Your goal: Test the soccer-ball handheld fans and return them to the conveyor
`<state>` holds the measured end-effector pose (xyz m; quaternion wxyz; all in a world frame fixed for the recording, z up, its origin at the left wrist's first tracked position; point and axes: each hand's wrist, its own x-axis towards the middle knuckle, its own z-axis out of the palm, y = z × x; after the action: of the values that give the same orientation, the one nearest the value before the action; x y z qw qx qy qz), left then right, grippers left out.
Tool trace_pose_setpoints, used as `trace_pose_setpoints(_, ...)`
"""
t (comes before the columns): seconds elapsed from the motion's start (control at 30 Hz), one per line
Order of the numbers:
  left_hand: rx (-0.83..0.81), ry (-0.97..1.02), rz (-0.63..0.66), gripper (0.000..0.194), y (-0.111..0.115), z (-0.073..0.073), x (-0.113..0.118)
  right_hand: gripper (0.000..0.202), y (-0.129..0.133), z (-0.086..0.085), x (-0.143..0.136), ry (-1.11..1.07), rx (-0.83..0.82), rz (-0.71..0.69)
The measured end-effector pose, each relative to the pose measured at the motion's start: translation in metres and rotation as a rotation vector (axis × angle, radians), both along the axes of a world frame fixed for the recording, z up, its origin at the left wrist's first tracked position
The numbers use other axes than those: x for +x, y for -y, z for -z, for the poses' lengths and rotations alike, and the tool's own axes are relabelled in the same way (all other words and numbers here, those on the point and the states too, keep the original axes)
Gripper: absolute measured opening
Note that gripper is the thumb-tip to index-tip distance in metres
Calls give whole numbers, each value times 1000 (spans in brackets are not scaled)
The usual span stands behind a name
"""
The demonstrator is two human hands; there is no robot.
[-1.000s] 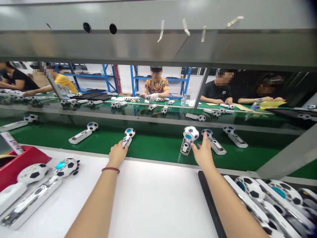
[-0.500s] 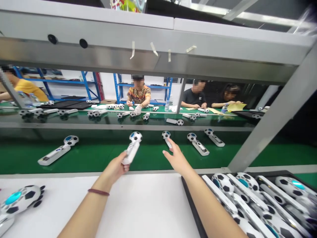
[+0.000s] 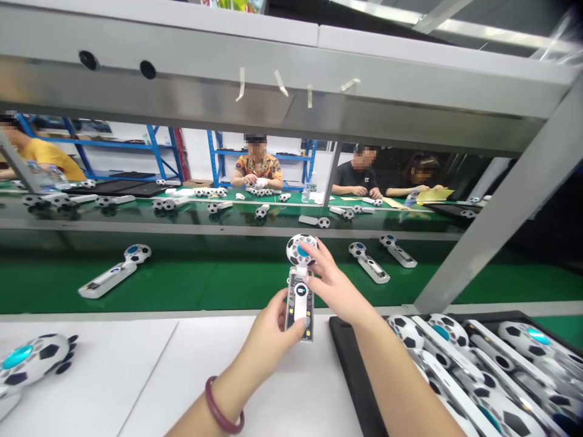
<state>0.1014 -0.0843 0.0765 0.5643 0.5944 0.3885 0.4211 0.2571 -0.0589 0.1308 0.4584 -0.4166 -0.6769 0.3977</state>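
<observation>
A white handheld fan (image 3: 300, 303) with a black-and-white football-patterned round head stands upright before me, its clear front and small lit display facing me. My left hand (image 3: 277, 328) is closed around the lower handle, thumb across the front. At the fan's round head is my right hand (image 3: 330, 279), its fingers curled over the blue centre and the neck. The fingertips behind the head are hidden. On the green conveyor belt (image 3: 241, 285) lie similar fans, one to the left (image 3: 116, 271) and two to the right, the nearer fan (image 3: 370, 264) closest to my right hand.
A black tray (image 3: 348, 364) packed with fans stands at the right on the white work surface (image 3: 195, 382). Another fan (image 3: 39, 361) lies at the left edge. A grey shelf beam (image 3: 191, 79) crosses above; a slanted post (image 3: 492, 200) rises right. Several people sit opposite.
My left hand has moved right with the fan, which is now turned with its display towards me. My right hand has come onto its head. The belt fan formerly by my right hand no longer shows.
</observation>
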Motion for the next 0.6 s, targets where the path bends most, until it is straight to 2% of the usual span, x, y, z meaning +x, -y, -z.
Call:
trace_pose_setpoints(0.1,-12,131,16,55,-2,1,0,43,1,2,-6,-22,45,10)
trace_pose_setpoints(0.2,-89,284,62,58,-1,-1,0,41,3,3,-15,-122,135,59)
trace_pose_setpoints(0.3,-221,409,129,52,4,-6,-1,42,9,3,-24,-108,238,61)
trace_pose_setpoints(0.47,-221,450,186,53,9,-16,-1,49,21,-1,-30,107,399,74)
trace_pose_setpoints(0.6,-219,437,214,56,12,-18,-1,51,23,-5,-27,114,441,68)
